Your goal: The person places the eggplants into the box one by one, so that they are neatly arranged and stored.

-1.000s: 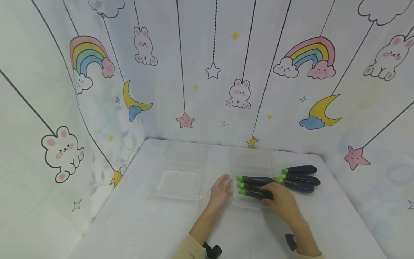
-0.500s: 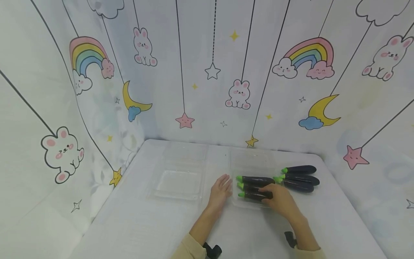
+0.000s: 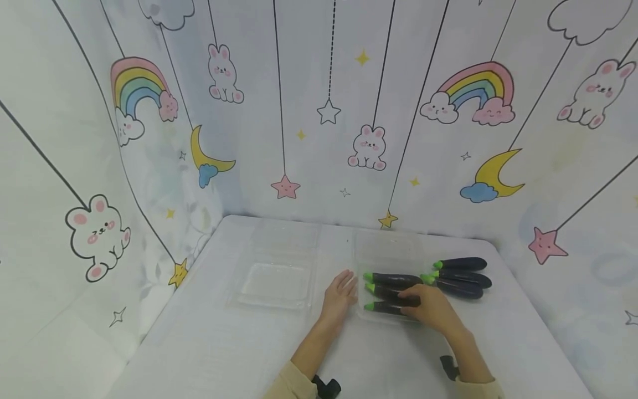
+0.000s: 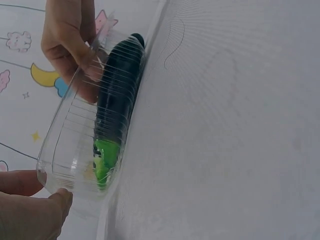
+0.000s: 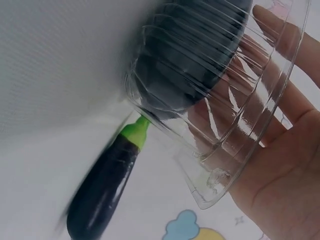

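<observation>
A clear plastic box [image 3: 384, 318] holds dark eggplants with bright green stems; several lie side by side in it. My right hand [image 3: 431, 307] reaches over the box's right side and grips the eggplant nearest me [image 3: 386, 307] around its thick end. The wide end of an eggplant [image 5: 175, 75] shows through the ribbed wall in the right wrist view. My left hand [image 3: 339, 299] is at the box's left edge, its thumb and a finger pinching the rim in the left wrist view. Behind the front one lies a middle eggplant [image 3: 386, 292], partly under my right fingers.
Several more eggplants [image 3: 458, 285] lie on the white table right of the box. A second clear box [image 3: 274, 282], its lid [image 3: 286, 235] folded back, sits to the left. The first box's lid [image 3: 389, 246] also leans open toward the printed wall cloth [image 3: 319, 144].
My right hand has moved the front eggplant slightly toward me, widening the gap to the middle one, which has also shifted a little. My left hand has stayed at the box's edge.
</observation>
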The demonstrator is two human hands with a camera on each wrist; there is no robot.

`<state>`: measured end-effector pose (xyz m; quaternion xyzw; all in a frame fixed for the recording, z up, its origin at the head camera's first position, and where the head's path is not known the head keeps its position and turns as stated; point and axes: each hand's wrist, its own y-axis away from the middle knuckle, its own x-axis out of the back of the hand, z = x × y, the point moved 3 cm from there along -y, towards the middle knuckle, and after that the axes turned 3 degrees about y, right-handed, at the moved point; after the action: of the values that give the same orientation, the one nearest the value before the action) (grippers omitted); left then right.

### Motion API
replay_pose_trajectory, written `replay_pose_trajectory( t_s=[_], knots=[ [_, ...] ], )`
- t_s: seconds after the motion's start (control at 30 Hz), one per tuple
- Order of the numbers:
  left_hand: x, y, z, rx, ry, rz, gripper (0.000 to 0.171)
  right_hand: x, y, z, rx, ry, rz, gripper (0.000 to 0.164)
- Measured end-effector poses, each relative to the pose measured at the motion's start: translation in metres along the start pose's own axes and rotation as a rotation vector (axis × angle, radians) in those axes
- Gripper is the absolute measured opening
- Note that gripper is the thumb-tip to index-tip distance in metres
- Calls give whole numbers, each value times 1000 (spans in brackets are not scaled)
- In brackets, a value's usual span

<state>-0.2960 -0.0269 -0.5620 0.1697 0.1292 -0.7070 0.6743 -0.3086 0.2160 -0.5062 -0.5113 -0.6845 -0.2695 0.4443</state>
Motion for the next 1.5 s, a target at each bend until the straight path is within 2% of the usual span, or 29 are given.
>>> replay_pose_trajectory(
  t_s=[0.13,0.23,0.37,0.53,0.67,0.8,0.93,1.3,1.5],
  knots=[
    [0,0,-1,0,7,6,72,1,0,4,18,-22,0,31],
    [-1,0,-1,1,7,5,73,3,-3,8,19,-22,32,29],
    [0,0,-1,-4,1,4,73,7,-7,13,29,-36,103,24],
    [2,-3,1,4,-56,33,69,16,-13,16,76,-82,211,23],
    [2,-6,5,29,-130,40,71,25,-18,22,35,-116,258,23],
    [2,-13,9,49,-211,57,72,31,-23,36,-54,-124,276,28],
    [2,-23,14,49,-242,75,71,36,-29,50,-104,-118,307,33],
    [3,-53,25,24,-227,81,73,36,-48,76,-241,-179,190,67],
    [2,-71,22,20,-201,94,75,31,-60,83,-228,-261,182,69]
  ],
)
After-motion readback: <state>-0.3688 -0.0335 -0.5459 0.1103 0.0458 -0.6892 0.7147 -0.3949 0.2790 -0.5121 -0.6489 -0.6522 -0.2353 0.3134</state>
